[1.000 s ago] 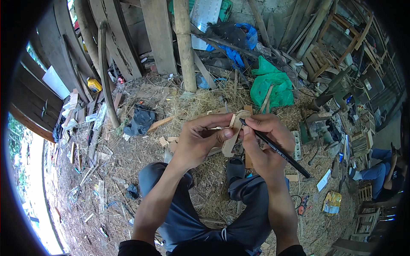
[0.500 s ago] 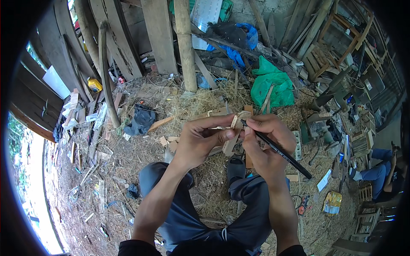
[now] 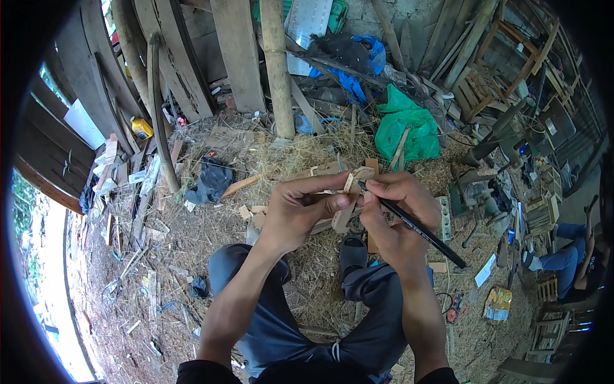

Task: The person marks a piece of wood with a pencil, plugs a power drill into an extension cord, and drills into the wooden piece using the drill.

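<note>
My left hand (image 3: 295,214) pinches a small piece of pale wood (image 3: 351,185) between thumb and fingers, in front of my knees. A black pencil (image 3: 425,233) is gripped in my right hand (image 3: 400,214), slanting down to the right. Its tip end points at the wood's right edge, and my fingertips partly cover the spot where they meet. Some marks show on the narrow face of the wood. Below my hands, more pale wood (image 3: 343,221) shows, partly hidden by my fingers.
A green plastic bag (image 3: 409,131) lies ahead to the right, near a wooden post (image 3: 278,77). A black plastic bag (image 3: 213,179) lies on the littered ground to the left. At the far right sits another person (image 3: 566,253). A yellow packet (image 3: 497,303) lies at lower right.
Both hands and the wood have shifted very slightly left. The pencil has moved a little with my right hand. The person at far right has moved an arm.
</note>
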The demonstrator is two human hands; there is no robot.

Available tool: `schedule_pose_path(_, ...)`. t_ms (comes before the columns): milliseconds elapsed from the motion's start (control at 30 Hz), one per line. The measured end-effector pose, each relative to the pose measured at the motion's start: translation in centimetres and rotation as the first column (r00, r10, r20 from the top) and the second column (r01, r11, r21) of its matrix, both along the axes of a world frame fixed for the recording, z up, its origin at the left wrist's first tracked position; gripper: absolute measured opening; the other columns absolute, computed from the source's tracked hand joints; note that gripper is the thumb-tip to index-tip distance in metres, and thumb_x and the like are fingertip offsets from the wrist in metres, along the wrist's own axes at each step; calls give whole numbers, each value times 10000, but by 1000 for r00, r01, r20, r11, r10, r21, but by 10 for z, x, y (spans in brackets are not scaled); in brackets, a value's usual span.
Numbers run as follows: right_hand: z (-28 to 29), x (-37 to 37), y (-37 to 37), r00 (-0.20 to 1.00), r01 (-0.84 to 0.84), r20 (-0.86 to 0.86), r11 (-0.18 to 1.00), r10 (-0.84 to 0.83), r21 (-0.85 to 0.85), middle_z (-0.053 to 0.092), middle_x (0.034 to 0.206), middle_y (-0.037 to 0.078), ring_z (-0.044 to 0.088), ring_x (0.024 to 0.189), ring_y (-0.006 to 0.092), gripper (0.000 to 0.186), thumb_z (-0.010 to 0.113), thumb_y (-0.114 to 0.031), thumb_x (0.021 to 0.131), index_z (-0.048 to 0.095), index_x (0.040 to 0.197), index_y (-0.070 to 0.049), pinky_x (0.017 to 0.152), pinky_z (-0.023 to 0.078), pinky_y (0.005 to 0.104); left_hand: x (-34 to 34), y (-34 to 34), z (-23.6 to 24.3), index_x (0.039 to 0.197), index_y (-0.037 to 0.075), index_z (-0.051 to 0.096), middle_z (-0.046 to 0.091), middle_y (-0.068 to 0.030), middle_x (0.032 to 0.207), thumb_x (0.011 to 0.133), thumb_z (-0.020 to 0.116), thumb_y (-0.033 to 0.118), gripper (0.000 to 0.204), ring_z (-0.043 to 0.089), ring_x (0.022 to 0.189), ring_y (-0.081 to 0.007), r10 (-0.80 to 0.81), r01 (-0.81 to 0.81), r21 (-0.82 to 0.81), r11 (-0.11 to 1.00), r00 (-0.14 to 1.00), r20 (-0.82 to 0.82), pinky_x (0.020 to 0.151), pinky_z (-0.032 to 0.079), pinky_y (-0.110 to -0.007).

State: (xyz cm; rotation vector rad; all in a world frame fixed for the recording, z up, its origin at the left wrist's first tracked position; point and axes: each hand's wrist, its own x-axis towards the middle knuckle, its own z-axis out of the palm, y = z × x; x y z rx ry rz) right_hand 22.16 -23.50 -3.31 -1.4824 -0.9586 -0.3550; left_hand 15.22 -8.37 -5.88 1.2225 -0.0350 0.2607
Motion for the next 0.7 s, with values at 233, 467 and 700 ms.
schedule_pose_path(233,-5,-1,0,994,-17,-106,998,23,56,644,823,120,654,700,141,157,670,77,706,603,837,22,577,501,226,2,0,0,1207,-34,569,663,-151,1065,866,616,2,346,659,955,-201,-5,5,3,1000,1000,27,818,570,-310)
schedule_pose_path(467,0,0,-1,999,-25,27,1000,26,-5,636,805,115,644,671,161,169,669,79,682,602,823,16,554,490,250,4,2,-2,1230,-18,555,655,-140,1092,886,603,32,351,654,957,-182,-8,6,-146,989,1000,-18,791,580,-308)
schedule_pose_path(700,0,2,2,996,15,91,995,-6,-101,626,770,115,636,655,191,188,674,72,644,596,804,10,553,489,273,5,3,-8,1239,-44,530,631,-179,1135,885,604,38,371,656,965,-222,49,-49,-15,999,998,-28,754,591,-321)
